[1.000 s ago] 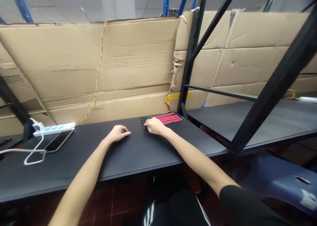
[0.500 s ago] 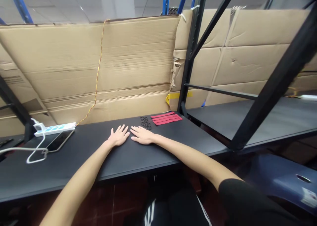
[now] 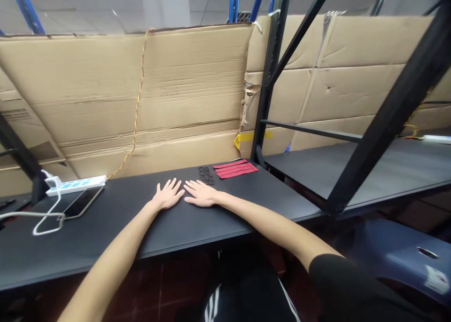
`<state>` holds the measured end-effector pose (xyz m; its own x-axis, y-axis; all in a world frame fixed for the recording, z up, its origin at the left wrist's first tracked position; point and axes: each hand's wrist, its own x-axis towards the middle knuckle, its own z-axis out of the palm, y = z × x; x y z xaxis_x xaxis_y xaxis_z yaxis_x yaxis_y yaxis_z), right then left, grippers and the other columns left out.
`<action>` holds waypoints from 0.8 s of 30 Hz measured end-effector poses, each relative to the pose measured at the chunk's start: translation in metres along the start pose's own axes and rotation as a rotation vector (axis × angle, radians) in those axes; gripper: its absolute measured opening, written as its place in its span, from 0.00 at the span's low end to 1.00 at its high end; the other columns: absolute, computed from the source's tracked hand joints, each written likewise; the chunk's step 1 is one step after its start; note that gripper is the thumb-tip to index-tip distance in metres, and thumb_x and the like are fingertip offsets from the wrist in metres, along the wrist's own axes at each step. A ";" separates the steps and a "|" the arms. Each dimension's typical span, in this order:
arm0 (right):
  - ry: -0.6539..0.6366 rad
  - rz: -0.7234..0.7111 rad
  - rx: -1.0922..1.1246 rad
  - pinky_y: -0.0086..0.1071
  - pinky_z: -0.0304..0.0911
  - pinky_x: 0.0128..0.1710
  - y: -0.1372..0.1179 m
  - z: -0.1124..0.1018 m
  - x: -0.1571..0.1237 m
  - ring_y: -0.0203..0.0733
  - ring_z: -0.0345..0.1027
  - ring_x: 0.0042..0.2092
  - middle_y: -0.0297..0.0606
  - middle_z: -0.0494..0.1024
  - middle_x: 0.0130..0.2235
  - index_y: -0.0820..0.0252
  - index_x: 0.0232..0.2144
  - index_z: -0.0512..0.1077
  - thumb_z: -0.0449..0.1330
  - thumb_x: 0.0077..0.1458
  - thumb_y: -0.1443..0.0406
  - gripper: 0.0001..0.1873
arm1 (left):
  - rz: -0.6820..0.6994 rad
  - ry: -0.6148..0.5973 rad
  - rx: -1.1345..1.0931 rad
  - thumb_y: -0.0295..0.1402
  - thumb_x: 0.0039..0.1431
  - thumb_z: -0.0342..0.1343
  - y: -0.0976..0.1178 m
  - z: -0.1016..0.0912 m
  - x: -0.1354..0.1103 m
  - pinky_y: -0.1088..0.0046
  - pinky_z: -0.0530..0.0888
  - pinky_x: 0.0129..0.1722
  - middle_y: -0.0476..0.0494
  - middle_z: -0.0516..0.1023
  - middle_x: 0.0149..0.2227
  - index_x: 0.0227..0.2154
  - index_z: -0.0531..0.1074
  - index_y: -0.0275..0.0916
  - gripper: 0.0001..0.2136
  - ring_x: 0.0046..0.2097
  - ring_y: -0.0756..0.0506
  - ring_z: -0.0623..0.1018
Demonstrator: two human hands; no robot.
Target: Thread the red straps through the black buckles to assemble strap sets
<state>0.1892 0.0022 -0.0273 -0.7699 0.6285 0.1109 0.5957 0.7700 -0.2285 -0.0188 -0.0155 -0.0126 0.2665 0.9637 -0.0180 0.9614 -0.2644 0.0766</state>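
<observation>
Black pieces [image 3: 206, 175] lie just beyond the open right hand [image 3: 200, 193].

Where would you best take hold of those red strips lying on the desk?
Probably by the near long edge of the red strips, coming from above on the person's side with the right hand, which is closest. They lie thin and flat, side by side, on the black tabletop, so pinching up an edge seems likelier to work than gripping around them.

Black tabletop [image 3: 105, 223] runs from the left hand [image 3: 168, 194] to a white power strip [image 3: 75, 185]; a black steel shelf upright [image 3: 268, 91] stands beyond the right hand [image 3: 200, 193], corrugated cardboard wall [image 3: 141, 101] ahead.
</observation>
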 end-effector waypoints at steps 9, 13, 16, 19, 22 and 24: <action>-0.022 0.005 -0.013 0.44 0.28 0.66 -0.001 -0.001 -0.001 0.50 0.32 0.69 0.47 0.41 0.68 0.68 0.67 0.44 0.35 0.60 0.41 0.45 | -0.014 -0.011 0.021 0.57 0.61 0.26 0.001 0.000 0.000 0.37 0.40 0.60 0.44 0.38 0.69 0.67 0.44 0.45 0.35 0.69 0.35 0.41; -0.014 0.007 -0.003 0.44 0.28 0.66 -0.001 -0.001 -0.002 0.50 0.32 0.69 0.44 0.41 0.68 0.65 0.67 0.44 0.36 0.59 0.41 0.45 | -0.018 -0.013 0.030 0.57 0.61 0.25 0.002 0.000 0.000 0.38 0.40 0.61 0.44 0.38 0.69 0.67 0.44 0.46 0.35 0.69 0.36 0.41; -0.007 0.007 0.012 0.44 0.28 0.66 0.000 0.000 -0.001 0.50 0.33 0.69 0.43 0.41 0.68 0.63 0.67 0.44 0.37 0.59 0.40 0.44 | -0.017 -0.015 0.017 0.58 0.61 0.26 0.002 0.000 0.000 0.37 0.39 0.60 0.44 0.37 0.69 0.67 0.43 0.45 0.36 0.69 0.36 0.41; -0.001 0.004 0.018 0.44 0.29 0.66 0.001 0.001 0.000 0.50 0.33 0.69 0.44 0.42 0.68 0.64 0.67 0.45 0.37 0.59 0.40 0.44 | -0.015 -0.011 0.013 0.57 0.61 0.26 0.002 0.000 0.000 0.37 0.39 0.60 0.43 0.37 0.69 0.67 0.44 0.44 0.36 0.69 0.36 0.41; -0.006 0.003 0.008 0.44 0.29 0.66 0.001 0.001 0.000 0.50 0.33 0.69 0.45 0.42 0.68 0.65 0.67 0.44 0.36 0.59 0.40 0.45 | -0.013 -0.008 0.013 0.57 0.61 0.26 0.002 0.000 -0.001 0.37 0.39 0.60 0.43 0.38 0.69 0.67 0.44 0.44 0.35 0.69 0.35 0.42; -0.005 0.005 0.005 0.45 0.29 0.66 0.002 0.001 0.000 0.50 0.33 0.69 0.45 0.42 0.68 0.64 0.67 0.44 0.36 0.59 0.40 0.45 | -0.011 -0.007 0.014 0.57 0.61 0.26 0.002 -0.001 -0.001 0.37 0.40 0.60 0.43 0.38 0.69 0.67 0.44 0.44 0.35 0.69 0.35 0.42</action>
<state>0.1898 0.0034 -0.0291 -0.7680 0.6317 0.1050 0.5984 0.7663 -0.2339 -0.0175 -0.0169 -0.0120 0.2564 0.9662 -0.0257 0.9651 -0.2544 0.0626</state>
